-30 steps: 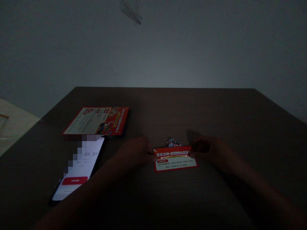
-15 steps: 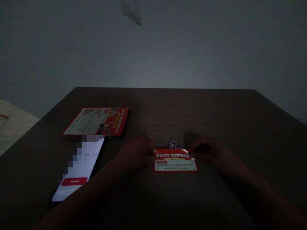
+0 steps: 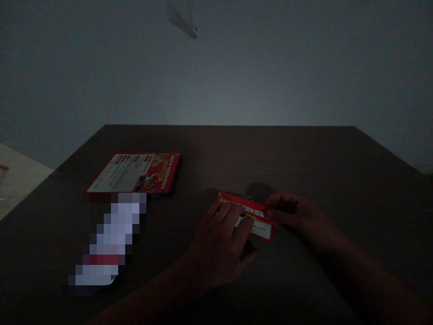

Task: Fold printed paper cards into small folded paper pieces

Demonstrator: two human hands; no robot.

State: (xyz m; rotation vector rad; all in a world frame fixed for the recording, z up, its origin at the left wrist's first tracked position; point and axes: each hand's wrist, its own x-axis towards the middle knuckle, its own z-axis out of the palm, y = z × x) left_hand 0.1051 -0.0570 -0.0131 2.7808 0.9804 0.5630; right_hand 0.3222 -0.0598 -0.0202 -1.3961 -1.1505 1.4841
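Observation:
A folded red and white flyer (image 3: 260,211) with white lettering lies at a slant on the dark table, its left end higher than its right. Across its left and middle part rests my left hand (image 3: 221,241), fingers apart and slightly bent on top of the paper, thumb off to the near side. My right hand (image 3: 297,214) pinches the flyer's upper right edge between thumb and fingers. Just behind the fold a bit of patterned print (image 3: 248,197) shows; most of it is hidden.
A flat red and white printed flyer (image 3: 125,174), perhaps a stack, lies at the left of the wood-grain table (image 3: 237,149). Nearer me is a lit phone (image 3: 115,234), blurred by pixels. Behind the table stands a grey wall (image 3: 270,67). The room is dim.
My left hand has moved from the flyer's left edge to lie over it. The flyer has turned, its left end going away from me. My right hand stays at the right edge.

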